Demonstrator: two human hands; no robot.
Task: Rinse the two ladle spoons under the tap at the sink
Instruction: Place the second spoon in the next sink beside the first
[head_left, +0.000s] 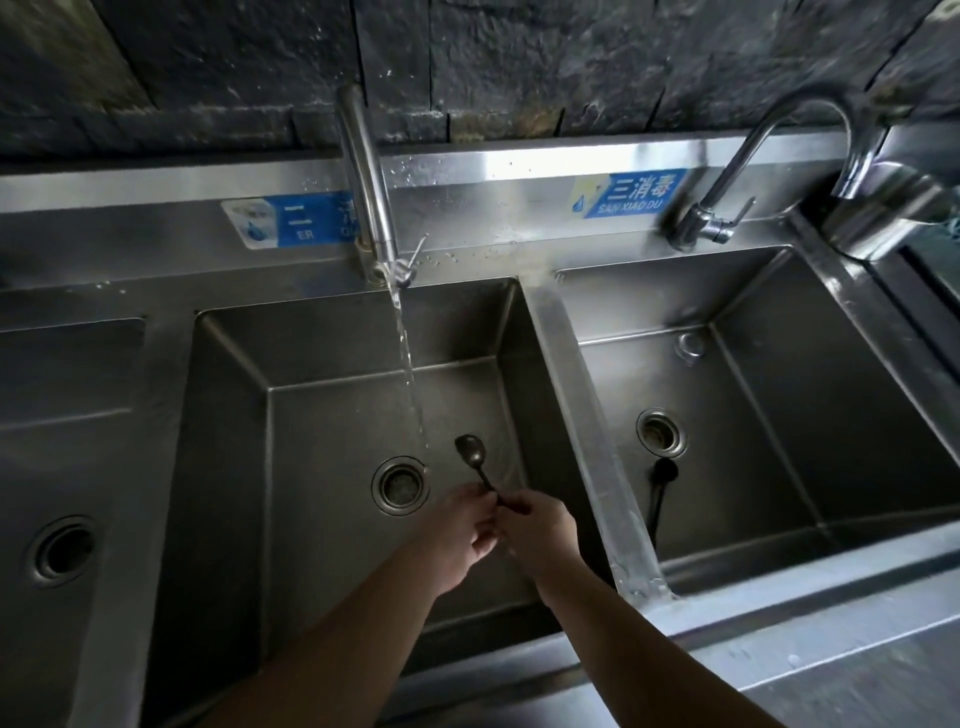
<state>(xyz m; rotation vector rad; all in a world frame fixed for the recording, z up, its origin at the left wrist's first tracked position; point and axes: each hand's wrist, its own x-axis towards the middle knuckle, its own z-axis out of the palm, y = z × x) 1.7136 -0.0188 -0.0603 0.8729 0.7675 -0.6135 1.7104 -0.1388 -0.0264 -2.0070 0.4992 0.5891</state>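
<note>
A dark metal ladle spoon (471, 453) is held over the middle sink basin (332, 415), its bowl pointing away from me just right of the falling water. My right hand (540, 535) grips its handle; my left hand (460, 535) pinches the same handle from the left. The tap (366, 182) above the middle basin runs, and its stream (410, 374) falls to the basin floor by the spoon's bowl. A second, black ladle spoon (661, 493) lies on the floor of the right basin (779, 415), below its drain.
The middle drain (400, 486) sits left of the held spoon. A third basin (67, 467) lies at the left. A second tap (769, 166) stands over the right basin. A steel counter edge (779, 649) runs along the front, a dark stone wall behind.
</note>
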